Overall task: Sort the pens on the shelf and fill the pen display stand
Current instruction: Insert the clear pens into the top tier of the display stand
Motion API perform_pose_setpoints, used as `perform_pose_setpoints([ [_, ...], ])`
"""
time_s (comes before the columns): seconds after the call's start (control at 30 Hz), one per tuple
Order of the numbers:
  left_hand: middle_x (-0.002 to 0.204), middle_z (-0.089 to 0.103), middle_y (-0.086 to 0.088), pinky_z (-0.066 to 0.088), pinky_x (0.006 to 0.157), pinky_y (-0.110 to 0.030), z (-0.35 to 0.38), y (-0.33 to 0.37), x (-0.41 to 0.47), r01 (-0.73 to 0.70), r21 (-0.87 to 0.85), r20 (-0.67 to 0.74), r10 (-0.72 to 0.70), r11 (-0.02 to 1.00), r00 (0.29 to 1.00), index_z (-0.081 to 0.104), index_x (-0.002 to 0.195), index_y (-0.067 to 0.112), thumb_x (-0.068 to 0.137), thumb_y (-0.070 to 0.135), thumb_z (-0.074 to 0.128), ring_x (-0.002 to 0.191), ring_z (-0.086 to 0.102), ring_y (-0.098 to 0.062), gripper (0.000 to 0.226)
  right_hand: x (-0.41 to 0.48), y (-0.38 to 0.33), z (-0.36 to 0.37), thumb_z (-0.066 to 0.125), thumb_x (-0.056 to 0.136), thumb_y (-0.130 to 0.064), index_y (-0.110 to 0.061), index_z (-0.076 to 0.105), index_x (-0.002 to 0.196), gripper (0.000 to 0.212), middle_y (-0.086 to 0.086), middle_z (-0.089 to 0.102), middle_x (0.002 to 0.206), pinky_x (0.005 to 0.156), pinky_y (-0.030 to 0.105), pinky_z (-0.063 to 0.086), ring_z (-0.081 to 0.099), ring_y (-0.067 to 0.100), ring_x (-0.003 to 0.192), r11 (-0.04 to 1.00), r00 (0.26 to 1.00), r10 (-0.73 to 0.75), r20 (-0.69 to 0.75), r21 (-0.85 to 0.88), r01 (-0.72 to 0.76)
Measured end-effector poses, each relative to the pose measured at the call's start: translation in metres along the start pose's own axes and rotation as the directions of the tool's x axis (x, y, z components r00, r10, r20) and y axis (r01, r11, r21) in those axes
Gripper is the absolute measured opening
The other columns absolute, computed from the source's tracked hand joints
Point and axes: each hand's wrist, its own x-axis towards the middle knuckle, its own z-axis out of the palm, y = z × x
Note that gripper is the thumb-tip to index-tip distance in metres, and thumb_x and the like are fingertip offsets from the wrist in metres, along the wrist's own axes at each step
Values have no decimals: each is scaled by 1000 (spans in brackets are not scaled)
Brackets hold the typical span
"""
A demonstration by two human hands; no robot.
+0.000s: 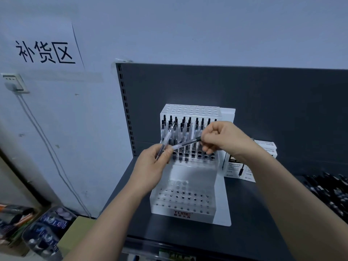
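A white tiered pen display stand (190,216) marked TOME sits on the dark shelf (263,213). Its middle tier holds several clear pens with black caps (196,125); the top and bottom tiers show bare holes. My left hand (152,166) grips a clear pen (167,137) that points up and to the right in front of the stand. My right hand (224,139) pinches the black end of a second clear pen (185,144), whose other end reaches my left fingers. The two pens cross in front of the middle tier.
White pen boxes (241,166) stand right of the stand. A heap of loose black pens (331,194) lies at the shelf's right edge. A paper sign (45,51) and a wall socket (14,83) are on the left wall. Bottled water (47,234) and cartons sit on the floor at left.
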Motion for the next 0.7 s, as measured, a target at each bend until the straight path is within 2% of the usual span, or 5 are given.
perform_pose_setpoints([
  [0.13,74,67,9,48,73,-26,-4,5,6,17,-27,23,-16,999,1000,68,86,26,90,32,62,70,59,-7,10,-5,0,1,75,78,-9,-13,75,79,4,2,72,69,66,29,51,61,12,65,932,988,-4,153,-357,59],
  [0.27,80,71,1,50,73,-25,6,14,8,-23,3,82,23,1000,996,70,90,23,89,26,65,76,66,-13,5,-5,0,21,80,75,-18,-22,77,77,6,-8,70,63,59,25,46,56,7,57,921,978,-43,202,-372,118],
  [0.37,72,68,5,43,63,-15,4,14,7,-54,80,20,53,995,998,65,87,24,95,28,54,67,60,-2,15,-3,3,18,74,81,-12,-12,75,82,1,-11,64,59,52,13,44,52,-5,47,895,988,-141,56,-420,152],
  [0.5,65,53,8,32,53,-26,1,2,5,-13,372,-79,45,928,996,49,78,24,100,36,40,62,50,-8,26,-1,7,1,63,89,-4,-11,59,89,8,9,65,70,57,26,55,65,7,53,963,956,-190,-222,-232,138],
  [0.7,99,46,10,38,63,-29,11,-17,0,-17,580,-48,56,814,997,57,92,19,99,40,37,71,53,-16,30,4,7,3,55,93,-10,-10,54,89,5,11,70,78,70,41,60,72,13,66,970,921,-222,-319,-172,174],
])
